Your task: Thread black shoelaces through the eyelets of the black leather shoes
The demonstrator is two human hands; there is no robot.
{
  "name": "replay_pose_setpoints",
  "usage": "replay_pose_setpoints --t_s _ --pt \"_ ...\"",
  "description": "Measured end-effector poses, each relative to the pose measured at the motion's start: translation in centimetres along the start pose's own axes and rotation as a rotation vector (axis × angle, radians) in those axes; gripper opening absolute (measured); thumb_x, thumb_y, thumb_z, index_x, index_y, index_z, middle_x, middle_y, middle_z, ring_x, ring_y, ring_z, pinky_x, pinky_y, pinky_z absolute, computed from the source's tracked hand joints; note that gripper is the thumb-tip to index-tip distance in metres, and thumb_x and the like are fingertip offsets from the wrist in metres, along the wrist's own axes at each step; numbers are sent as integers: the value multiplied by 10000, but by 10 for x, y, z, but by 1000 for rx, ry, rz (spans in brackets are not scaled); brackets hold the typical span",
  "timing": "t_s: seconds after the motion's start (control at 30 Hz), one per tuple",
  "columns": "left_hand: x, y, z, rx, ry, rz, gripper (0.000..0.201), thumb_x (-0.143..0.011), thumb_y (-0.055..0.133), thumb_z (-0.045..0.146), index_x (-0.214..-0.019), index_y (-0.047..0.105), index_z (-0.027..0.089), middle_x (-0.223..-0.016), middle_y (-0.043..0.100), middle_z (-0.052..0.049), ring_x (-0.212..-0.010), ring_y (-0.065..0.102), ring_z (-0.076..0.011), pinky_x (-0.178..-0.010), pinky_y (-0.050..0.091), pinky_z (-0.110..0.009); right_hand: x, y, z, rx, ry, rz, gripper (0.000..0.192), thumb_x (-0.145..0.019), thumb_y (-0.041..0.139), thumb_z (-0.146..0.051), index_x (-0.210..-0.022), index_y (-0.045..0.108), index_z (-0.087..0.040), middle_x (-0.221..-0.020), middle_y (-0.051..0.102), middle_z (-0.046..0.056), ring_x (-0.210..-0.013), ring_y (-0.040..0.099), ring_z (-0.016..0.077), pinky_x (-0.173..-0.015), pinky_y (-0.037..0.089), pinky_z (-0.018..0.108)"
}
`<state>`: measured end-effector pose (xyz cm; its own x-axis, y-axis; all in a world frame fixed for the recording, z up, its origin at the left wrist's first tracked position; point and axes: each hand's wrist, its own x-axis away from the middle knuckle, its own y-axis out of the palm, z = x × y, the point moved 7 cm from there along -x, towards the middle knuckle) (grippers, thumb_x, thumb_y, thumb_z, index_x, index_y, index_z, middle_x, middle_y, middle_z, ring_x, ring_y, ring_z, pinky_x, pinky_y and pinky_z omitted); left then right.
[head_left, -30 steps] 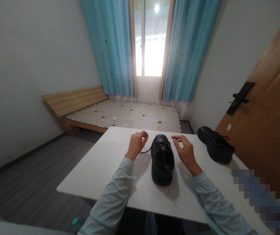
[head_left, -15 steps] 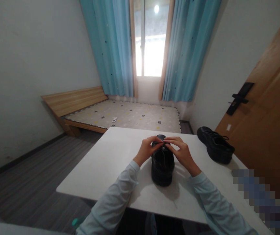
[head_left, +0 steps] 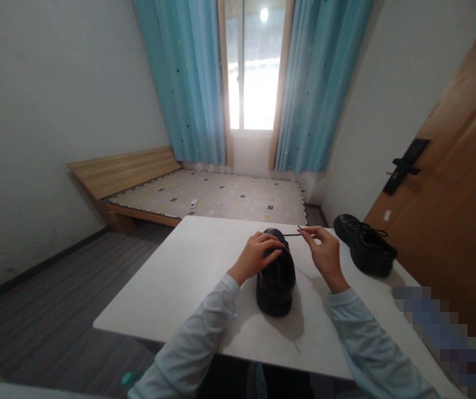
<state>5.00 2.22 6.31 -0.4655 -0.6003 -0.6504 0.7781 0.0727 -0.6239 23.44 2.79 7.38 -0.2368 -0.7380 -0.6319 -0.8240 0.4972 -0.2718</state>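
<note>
Fingers of the right hand (head_left: 324, 254) pinch the end of a thin black lace (head_left: 291, 235), drawn taut rightward, just right of centre frame; the lace is faint and its root on the shoe is hidden. Fingers of the left hand (head_left: 258, 256) curl loosely over the laced top of the black shoe (head_left: 276, 277), covering the eyelets; whether they grip anything cannot be told. The shoe stands at centre frame on the white bench (head_left: 188, 277), long axis running from lower to upper frame, toe toward the window, heel opening nearest the camera. A second black shoe (head_left: 364, 245) lies at right, well apart, pointing to the upper left. The lower right corner is pixelated.
</note>
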Motion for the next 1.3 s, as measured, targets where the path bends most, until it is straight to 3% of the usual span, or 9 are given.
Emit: replay_pose_setpoints --t_s 0.27,0.4,0.5,0.6,0.7,0.8,0.9,1.07,1.3 --pt "3 18 -10 -72 -53 -207 378 -949 354 360 -1275 521 270 -1288 576 2 -1196 478 -184 -1034 360 -372 -9 -19 35 -147 122 162 275 -731 671 -407 -830 663 -150 -785 695 74 -764 641 199 -736 499 357" --pt "4 24 -14 -70 -72 -274 391 -950 335 383 -1294 500 300 -1317 552 24 -1243 444 -177 -1068 330 -374 -13 -35 43 -245 126 307 244 -699 703 -348 -831 655 -148 -739 671 43 -708 638 172 -731 506 347" --pt "4 24 -16 -62 -74 -284 381 -949 335 391 -1257 541 301 -1282 581 20 -1236 454 -173 -1072 326 -372 -15 -43 45 -322 137 344 240 -693 707 -340 -830 658 -150 -686 652 16 -654 636 156 -723 515 345" --pt "4 22 -17 -55 -76 -269 374 -941 354 405 -1223 574 296 -1257 600 14 -1235 458 -177 -1071 327 -375 -18 -42 47 -324 173 267 260 -686 705 -361 -833 673 -149 -688 651 18 -596 628 151 -652 524 331" --pt "4 20 -18 -58 -87 -250 364 -936 369 413 -1200 594 301 -1241 610 11 -1233 463 -179 -1066 330 -381 -20 -29 46 -191 177 54 254 -680 694 -367 -802 697 -144 -684 666 40 -543 608 154 -553 492 297" --pt "4 19 -18 -60 -93 -246 365 -939 361 412 -1196 597 305 -1225 621 10 -1221 475 -176 -1061 333 -379 -16 -11 37 -6 86 -159 224 -706 659 -362 -767 715 -153 -669 679 54 -526 586 157 -527 458 285" --pt "3 20 -17 -58 -89 -248 374 -942 351 413 -1200 596 298 -1221 624 11 -1222 478 -177 -1061 331 -375 -9 3 22 137 -62 -281 181 -748 624 -333 -742 724 -182 -717 690 59 -585 592 164 -578 459 286" --pt "3 21 -16 -58 -80 -251 374 -947 344 404 -1204 593 295 -1222 626 14 -1229 477 -171 -1059 331 -362 0 16 10 252 -198 -395 159 -791 581 -224 -728 724 -195 -716 674 53 -651 608 172 -621 441 275" --pt "3 21 -17 -57 -71 -250 363 -949 348 387 -1211 584 303 -1227 622 15 -1233 475 -163 -1057 332 -363 4 25 10 259 -211 -459 143 -782 595 -184 -724 722 -208 -726 664 45 -675 620 182 -648 441 286"
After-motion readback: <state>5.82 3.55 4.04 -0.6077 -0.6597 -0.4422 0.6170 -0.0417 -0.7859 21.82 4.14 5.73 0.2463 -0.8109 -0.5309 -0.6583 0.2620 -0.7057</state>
